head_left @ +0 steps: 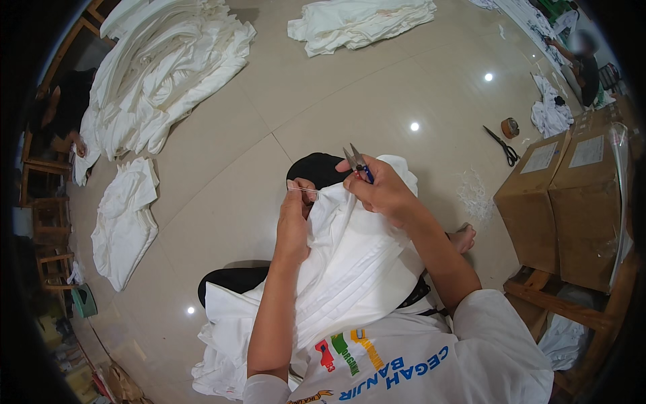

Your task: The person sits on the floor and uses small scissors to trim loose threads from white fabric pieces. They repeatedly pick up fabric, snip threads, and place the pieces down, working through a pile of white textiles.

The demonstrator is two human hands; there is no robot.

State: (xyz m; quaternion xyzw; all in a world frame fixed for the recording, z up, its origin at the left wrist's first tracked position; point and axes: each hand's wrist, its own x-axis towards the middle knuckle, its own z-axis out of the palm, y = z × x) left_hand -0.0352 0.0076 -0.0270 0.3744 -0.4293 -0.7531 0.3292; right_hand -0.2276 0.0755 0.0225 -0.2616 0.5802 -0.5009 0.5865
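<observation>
White cloth [356,236], perhaps a garment, lies gathered over my lap and spills down to the left. My left hand [293,222] is closed at the cloth's far edge, its fingertips pinching a thin white thread [306,190] that runs to the fabric. In my right hand [382,192] is a pair of thread snips [358,165], blades pointing up and away from me and slightly apart. The fingers of that hand also rest against the cloth's upper edge. The snips' blades are clear of the thread.
White cloth piles [175,67] lie on the tiled floor at far left, with a smaller stack [126,219] nearer and another [363,23] ahead. Right are cardboard boxes [585,202], black scissors [503,145], a tape roll [510,128] and thread scraps [475,195]. People sit at both sides.
</observation>
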